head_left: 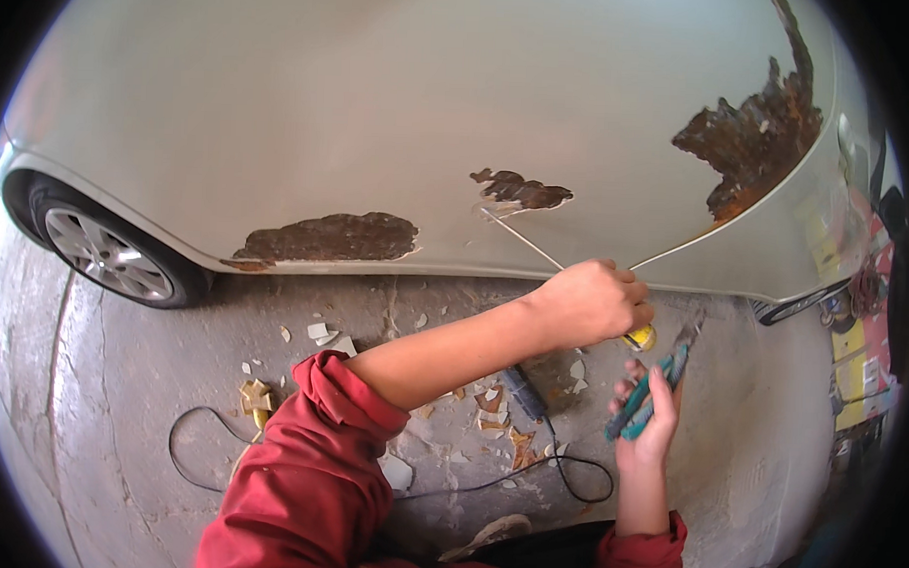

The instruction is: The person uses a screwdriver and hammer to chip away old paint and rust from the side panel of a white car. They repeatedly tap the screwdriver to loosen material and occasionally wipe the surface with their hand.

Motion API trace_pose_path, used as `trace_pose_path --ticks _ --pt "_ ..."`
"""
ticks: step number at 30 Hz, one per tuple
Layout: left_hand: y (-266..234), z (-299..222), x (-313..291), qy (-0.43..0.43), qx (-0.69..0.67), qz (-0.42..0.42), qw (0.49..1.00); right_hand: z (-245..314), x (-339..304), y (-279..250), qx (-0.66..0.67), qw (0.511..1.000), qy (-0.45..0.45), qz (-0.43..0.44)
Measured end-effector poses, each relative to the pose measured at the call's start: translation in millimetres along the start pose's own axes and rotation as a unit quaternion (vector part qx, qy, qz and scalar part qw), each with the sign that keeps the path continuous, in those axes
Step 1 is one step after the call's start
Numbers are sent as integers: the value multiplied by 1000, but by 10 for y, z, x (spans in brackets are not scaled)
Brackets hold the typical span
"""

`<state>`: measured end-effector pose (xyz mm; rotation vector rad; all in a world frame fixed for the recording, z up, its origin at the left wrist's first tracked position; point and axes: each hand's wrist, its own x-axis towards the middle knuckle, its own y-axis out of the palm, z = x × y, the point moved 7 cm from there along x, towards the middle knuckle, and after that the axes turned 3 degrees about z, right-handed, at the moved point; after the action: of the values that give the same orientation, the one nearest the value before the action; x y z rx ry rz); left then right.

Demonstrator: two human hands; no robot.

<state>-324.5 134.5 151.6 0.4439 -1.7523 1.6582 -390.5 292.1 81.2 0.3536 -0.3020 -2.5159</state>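
My left hand [596, 304] is closed round a screwdriver, whose yellow handle end [641, 338] sticks out below the fist. Its long metal shaft [524, 236] slants up and left, the tip at the lower edge of a small brown patch [523, 191] of peeled paint. That patch sits low on the pale car body panel [380, 111]. Lower right, my right hand [652, 421] is wrapped round pliers [639, 399] with teal and dark handles. The jaws point up and right, apart from the car.
Larger bare brown patches lie at the panel's lower left [326, 237] and right [755, 144]. A wheel [110, 247] stands far left. On the concrete floor lie paint flakes [396, 470], a dark corded tool [524, 392], and a yellowish plug-like object [258, 397] with cable.
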Motion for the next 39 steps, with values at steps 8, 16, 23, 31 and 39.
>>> trace_pose_path --ticks 8,16,23,31,39 --pt "163 28 -171 -16 11 90 996 -324 316 470 35 997 -66 20" --pt "90 20 -556 -67 74 11 995 -788 513 470 200 979 -42 -24" --pt "-28 220 -1147 -346 -45 -173 921 -1036 649 572 267 963 -8 -37" --pt "544 590 -1426 -569 -389 -95 719 -1306 651 670 298 954 40 -18" --pt "664 608 -1325 -552 -481 -121 670 -1516 565 647 286 953 96 9"
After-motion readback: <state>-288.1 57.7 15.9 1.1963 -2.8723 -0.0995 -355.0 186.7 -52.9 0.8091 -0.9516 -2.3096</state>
